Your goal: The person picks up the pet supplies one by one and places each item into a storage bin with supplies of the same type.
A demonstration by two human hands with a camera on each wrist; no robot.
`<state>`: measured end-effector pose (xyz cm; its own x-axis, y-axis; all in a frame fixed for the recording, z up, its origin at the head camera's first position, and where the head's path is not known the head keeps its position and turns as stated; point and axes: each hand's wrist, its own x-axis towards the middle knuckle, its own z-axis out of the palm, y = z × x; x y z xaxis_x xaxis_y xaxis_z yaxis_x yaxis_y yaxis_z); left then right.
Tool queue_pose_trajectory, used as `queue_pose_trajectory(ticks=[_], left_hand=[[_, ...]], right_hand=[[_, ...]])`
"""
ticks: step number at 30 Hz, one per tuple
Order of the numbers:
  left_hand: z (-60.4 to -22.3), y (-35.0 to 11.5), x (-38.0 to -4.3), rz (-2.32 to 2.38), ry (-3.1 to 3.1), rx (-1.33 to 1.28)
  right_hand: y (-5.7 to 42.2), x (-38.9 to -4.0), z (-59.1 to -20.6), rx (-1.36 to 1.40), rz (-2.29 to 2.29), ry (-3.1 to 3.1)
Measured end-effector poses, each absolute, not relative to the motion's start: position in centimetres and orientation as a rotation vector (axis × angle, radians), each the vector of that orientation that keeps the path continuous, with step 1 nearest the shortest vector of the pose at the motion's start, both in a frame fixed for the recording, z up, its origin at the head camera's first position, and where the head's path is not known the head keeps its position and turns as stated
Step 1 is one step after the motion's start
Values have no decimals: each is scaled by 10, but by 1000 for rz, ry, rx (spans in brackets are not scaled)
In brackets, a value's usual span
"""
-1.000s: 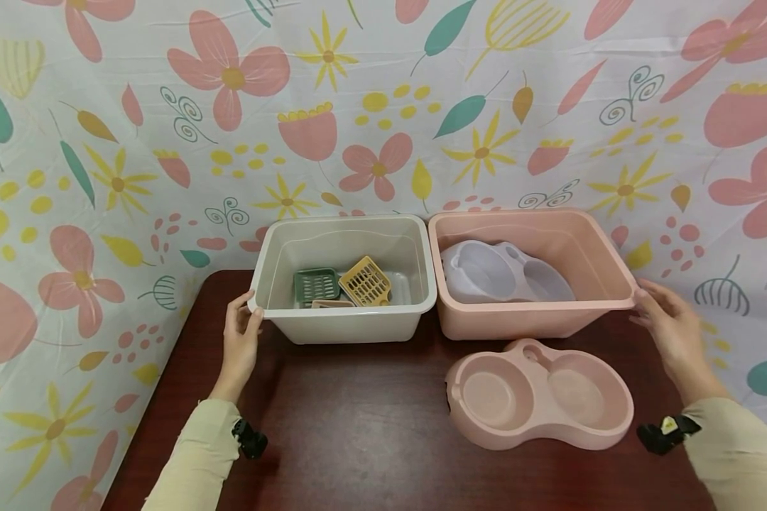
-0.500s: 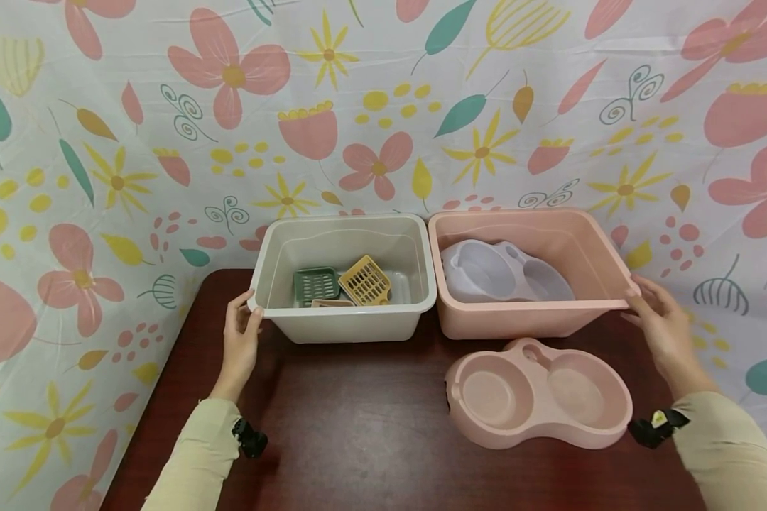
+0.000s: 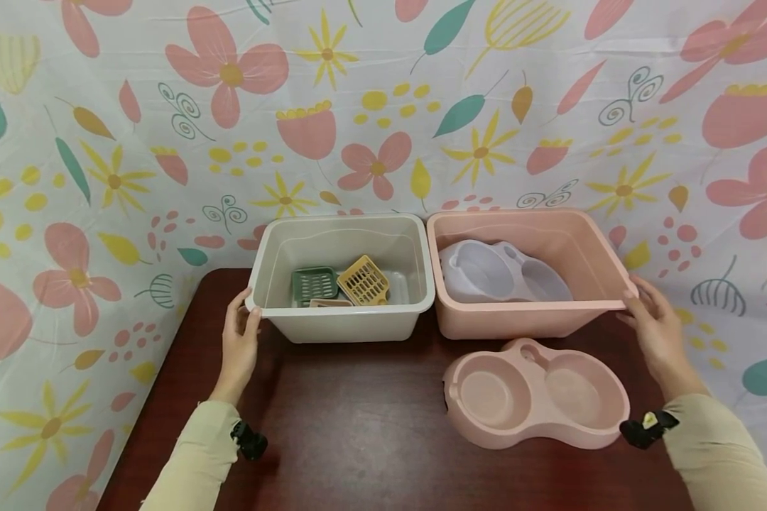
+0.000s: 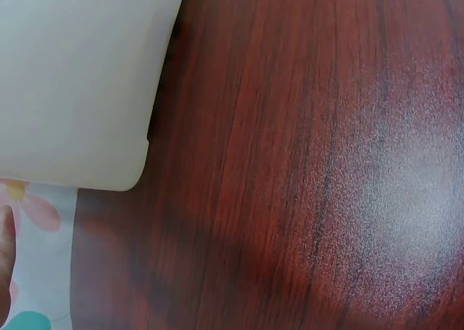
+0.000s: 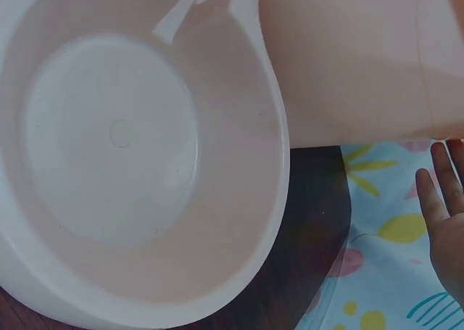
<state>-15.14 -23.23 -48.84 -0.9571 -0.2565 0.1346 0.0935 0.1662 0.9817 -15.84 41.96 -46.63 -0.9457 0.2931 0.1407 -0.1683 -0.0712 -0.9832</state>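
My left hand (image 3: 238, 344) is at the front left corner of the light grey plastic bin (image 3: 345, 328), thumb and fingertips touching its rim. Inside that bin lie a green slotted scoop (image 3: 315, 284), a yellow slotted scoop (image 3: 364, 282) and a beige piece (image 3: 330, 303) mostly hidden by the front wall. At the front right corner of the pink bin (image 3: 505, 323), my right hand (image 3: 661, 341) touches the rim; its fingers look straight in the right wrist view. A lavender double pet bowl (image 3: 486, 270) leans in the pink bin. A pink double pet bowl (image 3: 543, 397) sits in front.
Both bins stand side by side at the back of the dark red wooden table (image 3: 345, 426), against a floral-print cloth (image 3: 383, 85). The pink bowl lies between the pink bin and the right sleeve (image 3: 709, 440).
My right hand has shifted slightly left along the pink bin's corner, its thumb now nearer the rim's front. The left hand, bins and bowls look unmoved.
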Motion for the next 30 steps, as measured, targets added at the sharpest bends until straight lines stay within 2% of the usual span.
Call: queue_pose_trajectory(ticks=[8, 18, 25, 30], left_hand=[[-460, -222, -137, -1852, -2168, 156], [-474, -236, -137, -1768, -2145, 175], [-445, -226, -113, -1693, -2171, 123], [-439, -217, -99, -1668, -2206, 124]], right_hand=[[416, -159, -468, -169, 2086, -1884], [414, -160, -472, -155, 2106, -1844], [414, -158, -473, -165, 2094, -1846], [416, -157, -474, -152, 2098, -1854]])
